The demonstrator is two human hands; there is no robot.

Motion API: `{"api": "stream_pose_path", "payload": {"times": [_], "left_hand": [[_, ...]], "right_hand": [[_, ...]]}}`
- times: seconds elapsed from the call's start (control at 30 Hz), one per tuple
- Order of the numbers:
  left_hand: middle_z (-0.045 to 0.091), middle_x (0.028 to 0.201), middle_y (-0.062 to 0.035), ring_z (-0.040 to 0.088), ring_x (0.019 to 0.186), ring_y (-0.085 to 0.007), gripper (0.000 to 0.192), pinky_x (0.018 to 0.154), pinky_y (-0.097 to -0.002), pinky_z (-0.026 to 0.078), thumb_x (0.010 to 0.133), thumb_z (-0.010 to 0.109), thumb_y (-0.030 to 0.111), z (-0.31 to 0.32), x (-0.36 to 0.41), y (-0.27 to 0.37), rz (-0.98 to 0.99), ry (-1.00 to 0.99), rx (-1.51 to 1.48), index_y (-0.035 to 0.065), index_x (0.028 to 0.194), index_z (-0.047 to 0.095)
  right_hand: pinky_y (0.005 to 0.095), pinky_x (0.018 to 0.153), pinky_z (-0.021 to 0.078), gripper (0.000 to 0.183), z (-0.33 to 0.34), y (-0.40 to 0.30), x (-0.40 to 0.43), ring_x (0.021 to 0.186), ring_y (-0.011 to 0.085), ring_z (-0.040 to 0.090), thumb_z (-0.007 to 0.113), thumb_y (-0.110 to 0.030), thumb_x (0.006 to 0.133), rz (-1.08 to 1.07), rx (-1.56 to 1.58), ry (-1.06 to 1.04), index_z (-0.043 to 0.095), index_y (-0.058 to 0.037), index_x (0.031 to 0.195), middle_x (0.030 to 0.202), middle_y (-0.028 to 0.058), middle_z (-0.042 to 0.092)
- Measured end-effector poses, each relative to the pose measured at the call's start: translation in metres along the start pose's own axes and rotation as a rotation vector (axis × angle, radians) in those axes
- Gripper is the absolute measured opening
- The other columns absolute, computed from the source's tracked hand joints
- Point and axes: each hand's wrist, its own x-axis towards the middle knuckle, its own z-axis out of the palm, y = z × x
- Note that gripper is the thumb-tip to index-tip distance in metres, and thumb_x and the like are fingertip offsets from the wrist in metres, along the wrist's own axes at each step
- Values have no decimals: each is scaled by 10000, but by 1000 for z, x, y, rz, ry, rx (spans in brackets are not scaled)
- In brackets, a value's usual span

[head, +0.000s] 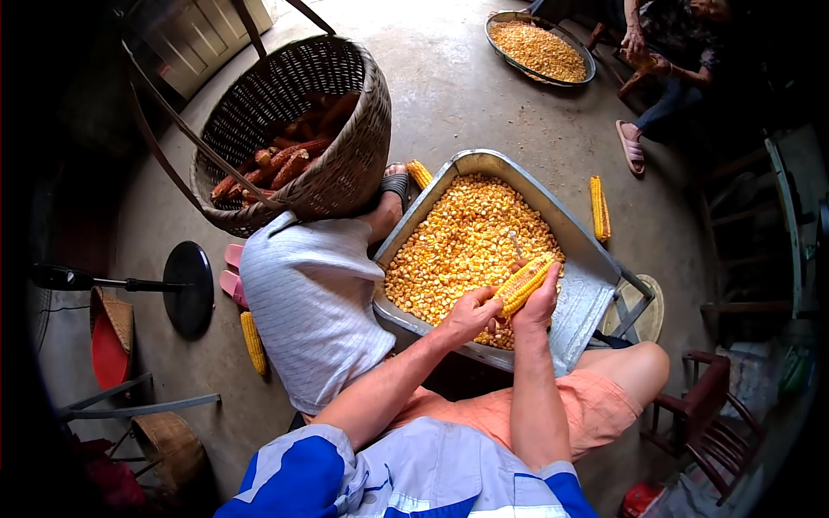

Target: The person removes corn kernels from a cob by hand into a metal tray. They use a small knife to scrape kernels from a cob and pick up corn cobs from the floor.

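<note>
A partly shelled corn cob [523, 283] is tilted over a metal scoop-shaped tray [586, 304]. My right hand [541, 304] grips the cob from the right, wrapped along its side. At its lower left end, my left hand [469, 314] has its thumb and fingers on the cob. Loose yellow corn kernels [453, 239] fill most of the tray beneath both hands. A thin metal piece [515, 243] sticks up from the kernels just beyond the cob. Some fingertips are hidden behind the cob.
A woven basket [372, 142] with reddish bare cobs [288, 165] stands at the upper left. Whole corn ears lie on the floor, one right of the tray [600, 208]. Another person [673, 58] sits at the upper right near a round pan of kernels [541, 52]. A wooden chair [706, 408] stands lower right.
</note>
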Motion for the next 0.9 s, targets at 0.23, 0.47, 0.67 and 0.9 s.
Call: {"api": "stream_pose_path", "payload": {"times": [0.23,0.47,0.67,0.9], "left_hand": [[628,890,-72,577,643,-95,407,585,-227,476,957,543,310,0,2,1,-76,26,97,-36,1169,574],[638,936,-86,609,743,-141,295,650,-262,519,911,511,182,-1,4,-3,-83,39,-166,-38,1078,615],[636,1029,-92,606,896,-148,305,741,-276,514,878,521,146,-6,6,-9,-88,-11,-322,-49,1097,607],[628,1151,-87,575,976,-141,392,864,-260,459,953,547,245,-19,16,-15,-17,231,9,-29,1233,573]], "right_hand": [[355,742,526,537,0,7,-1,823,219,632,388,-527,978,10,0,-34,545,-27,1096,920,129,642],[345,731,529,525,3,5,-4,815,219,637,405,-516,978,-27,-24,-78,554,-23,1078,916,126,645],[368,781,518,539,0,3,-1,908,234,622,414,-525,973,56,93,-51,520,-30,1158,979,134,632],[394,886,473,544,-7,2,5,945,261,604,313,-506,1002,102,179,-73,559,-43,1145,1015,133,645]]}}
